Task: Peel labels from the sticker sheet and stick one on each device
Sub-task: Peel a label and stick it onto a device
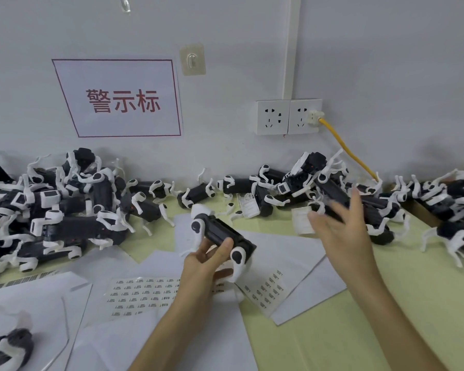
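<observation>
The device (220, 231), a small black body with white legs, is held above the white papers near the middle of the table. Its long axis runs on a slant, from its far end at the upper left to its near end at the lower right; which end is the head cannot be told. The left hand (206, 263) grips it from below, thumb over the top of the body and fingers curled under it. Just beneath lies the sticker sheet (142, 293), flat on the papers, with rows of small labels; a second sheet (268, 287) lies to its right at an angle. The right hand (340, 231) is blurred, fingers spread and holding nothing, over the near edge of the right pile (332, 188) of like devices. A larger left pile (51, 210) sits against the wall. The table (359, 330) is pale green. On the wall are a red-lettered sign (121, 100), two sockets (287, 117) and a yellow cable (346, 145).
</observation>
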Demonstrator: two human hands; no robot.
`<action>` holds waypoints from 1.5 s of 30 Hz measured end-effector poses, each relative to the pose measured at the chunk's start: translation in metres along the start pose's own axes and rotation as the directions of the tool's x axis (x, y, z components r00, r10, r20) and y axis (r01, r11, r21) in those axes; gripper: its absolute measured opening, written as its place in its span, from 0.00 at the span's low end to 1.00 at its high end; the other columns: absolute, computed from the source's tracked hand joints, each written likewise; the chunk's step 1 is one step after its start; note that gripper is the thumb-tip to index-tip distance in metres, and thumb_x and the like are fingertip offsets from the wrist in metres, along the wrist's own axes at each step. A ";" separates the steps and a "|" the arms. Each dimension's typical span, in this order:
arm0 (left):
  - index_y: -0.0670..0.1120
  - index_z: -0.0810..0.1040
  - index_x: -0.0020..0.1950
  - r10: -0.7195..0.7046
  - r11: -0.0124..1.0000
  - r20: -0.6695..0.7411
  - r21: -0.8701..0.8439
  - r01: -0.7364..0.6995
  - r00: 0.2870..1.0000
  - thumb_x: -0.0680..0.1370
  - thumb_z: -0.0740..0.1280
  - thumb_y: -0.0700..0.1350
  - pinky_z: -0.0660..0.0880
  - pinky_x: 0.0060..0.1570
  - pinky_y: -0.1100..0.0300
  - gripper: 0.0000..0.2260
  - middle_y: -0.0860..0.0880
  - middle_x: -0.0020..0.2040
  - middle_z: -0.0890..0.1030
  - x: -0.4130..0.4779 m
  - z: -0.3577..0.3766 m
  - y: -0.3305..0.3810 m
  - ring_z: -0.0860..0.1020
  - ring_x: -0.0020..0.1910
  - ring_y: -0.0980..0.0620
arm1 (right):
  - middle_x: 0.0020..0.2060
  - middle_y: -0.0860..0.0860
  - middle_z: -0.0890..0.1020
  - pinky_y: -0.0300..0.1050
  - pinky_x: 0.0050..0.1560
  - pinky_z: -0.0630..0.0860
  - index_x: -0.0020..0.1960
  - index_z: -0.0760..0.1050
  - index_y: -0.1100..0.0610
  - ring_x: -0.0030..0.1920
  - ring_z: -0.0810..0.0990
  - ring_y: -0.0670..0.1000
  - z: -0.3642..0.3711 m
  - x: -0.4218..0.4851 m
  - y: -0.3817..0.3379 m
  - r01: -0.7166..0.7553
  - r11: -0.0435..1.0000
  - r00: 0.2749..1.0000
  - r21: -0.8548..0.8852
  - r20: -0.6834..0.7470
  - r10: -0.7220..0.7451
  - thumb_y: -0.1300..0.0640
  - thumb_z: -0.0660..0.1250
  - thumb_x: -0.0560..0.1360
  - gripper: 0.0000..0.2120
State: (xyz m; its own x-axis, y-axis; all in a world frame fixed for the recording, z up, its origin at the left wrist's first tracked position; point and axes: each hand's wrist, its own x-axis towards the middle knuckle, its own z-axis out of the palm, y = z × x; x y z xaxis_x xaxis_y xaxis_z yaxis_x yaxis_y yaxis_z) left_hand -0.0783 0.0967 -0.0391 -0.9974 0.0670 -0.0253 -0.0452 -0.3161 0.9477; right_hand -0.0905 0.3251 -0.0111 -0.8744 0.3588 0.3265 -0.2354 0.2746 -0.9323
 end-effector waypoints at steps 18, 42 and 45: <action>0.41 0.83 0.39 0.018 0.994 0.119 0.105 -0.030 0.993 0.78 0.56 0.25 0.82 0.47 0.58 0.20 0.39 0.52 0.86 0.001 -0.004 0.003 0.85 0.48 0.45 | 0.46 0.54 0.84 0.49 0.48 0.83 0.73 0.69 0.49 0.47 0.84 0.52 0.026 -0.022 -0.012 -0.240 0.725 0.958 0.645 0.280 0.067 0.61 0.77 0.66 0.38; 0.48 0.76 0.67 0.044 0.998 0.226 0.029 -0.052 0.973 0.72 0.76 0.55 0.77 0.63 0.50 0.26 0.41 0.63 0.81 -0.009 0.016 -0.021 0.79 0.66 0.41 | 0.41 0.51 0.85 0.42 0.47 0.76 0.43 0.84 0.54 0.43 0.82 0.48 0.028 -0.032 -0.015 -0.217 0.932 0.885 0.290 0.461 0.063 0.56 0.73 0.73 0.03; 0.49 0.74 0.69 0.054 0.994 0.272 0.072 -0.076 0.961 0.75 0.75 0.54 0.77 0.60 0.55 0.25 0.46 0.63 0.82 -0.010 0.017 -0.024 0.80 0.65 0.47 | 0.40 0.49 0.86 0.37 0.44 0.78 0.42 0.85 0.53 0.43 0.84 0.47 0.031 -0.033 -0.015 -0.217 0.945 0.895 0.246 0.437 0.092 0.59 0.73 0.75 0.05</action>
State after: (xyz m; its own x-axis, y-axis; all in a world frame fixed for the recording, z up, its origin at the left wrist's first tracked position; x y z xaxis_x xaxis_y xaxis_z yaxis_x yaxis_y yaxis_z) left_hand -0.0666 0.1199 -0.0561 -0.9457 0.3047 0.1134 0.0351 -0.2510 0.9674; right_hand -0.0708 0.2813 -0.0127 -0.9894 -0.0436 0.1388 -0.1372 -0.0381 -0.9898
